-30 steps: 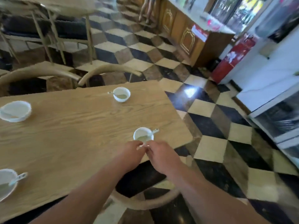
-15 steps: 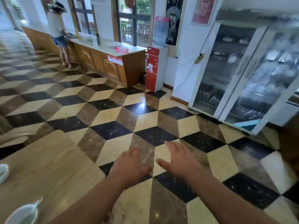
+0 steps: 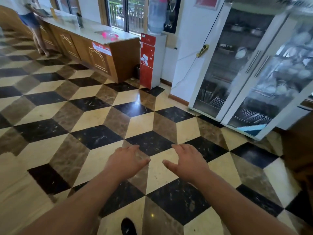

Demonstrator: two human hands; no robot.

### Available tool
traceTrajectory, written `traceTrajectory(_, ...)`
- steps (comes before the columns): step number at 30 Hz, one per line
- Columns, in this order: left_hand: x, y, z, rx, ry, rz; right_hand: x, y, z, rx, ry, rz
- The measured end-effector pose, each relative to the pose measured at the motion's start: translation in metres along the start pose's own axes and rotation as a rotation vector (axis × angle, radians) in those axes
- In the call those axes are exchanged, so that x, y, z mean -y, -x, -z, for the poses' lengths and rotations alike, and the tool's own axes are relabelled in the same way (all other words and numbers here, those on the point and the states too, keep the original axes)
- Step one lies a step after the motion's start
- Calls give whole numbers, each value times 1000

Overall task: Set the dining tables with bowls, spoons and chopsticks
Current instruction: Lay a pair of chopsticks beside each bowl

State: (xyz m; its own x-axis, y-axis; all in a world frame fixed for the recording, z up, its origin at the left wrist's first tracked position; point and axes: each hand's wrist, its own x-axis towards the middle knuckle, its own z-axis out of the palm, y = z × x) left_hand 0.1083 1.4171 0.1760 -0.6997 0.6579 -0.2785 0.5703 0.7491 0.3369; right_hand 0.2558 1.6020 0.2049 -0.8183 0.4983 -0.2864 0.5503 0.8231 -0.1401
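table gone from view since 0.5 s ago | left hand (image 3: 126, 161), right hand (image 3: 188, 161): both empty, palms down, apart over floor (image 3: 94, 114)

red label on the wooden counter (image 3: 94, 48), print blurred, no text legible anywhere

Materials and finish, as seen from the head camera

Floor (image 3: 94, 138) is laid in polished stone tiles, black, brown and cream, veined like marble, glossy enough that window light is reflected. Counter (image 3: 101, 55) is fronted in brown wood panels with a satin sheen and topped by a pale, smooth slab. Cabinet (image 3: 250, 65) is framed in white, with clear reflective glass doors and bright metal handles. Water dispenser (image 3: 147, 60) is faced with a glossy red panel; a translucent plastic bottle (image 3: 155, 16) is seated on top. Wall (image 3: 189, 48) is finished matt white.
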Motion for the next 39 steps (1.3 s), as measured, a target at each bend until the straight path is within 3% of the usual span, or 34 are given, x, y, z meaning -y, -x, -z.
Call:
traceTrajectory(5, 58, -124, 21, 33, 44, 78, 27, -133, 32, 26, 47, 17)
traceTrajectory(11, 101, -199, 110, 1, 130, 206, 79, -261, 72, 22, 56, 111)
traceTrajectory(18, 202, -290, 175, -113, 121, 388, 175, -415, 89, 75, 63, 294)
traceTrajectory(24, 305, -353, 232, -157, 184, 631, 300, -565, 106, 94, 29, 540)
traceTrajectory(30, 404, -371, 298, -266, 315, 918, 455, -687, 129, 185, 147, 798)
traceTrajectory(39, 565, -338, 322, -384, 454, 1242, 702, -721, 110, 216, 263, 1191)
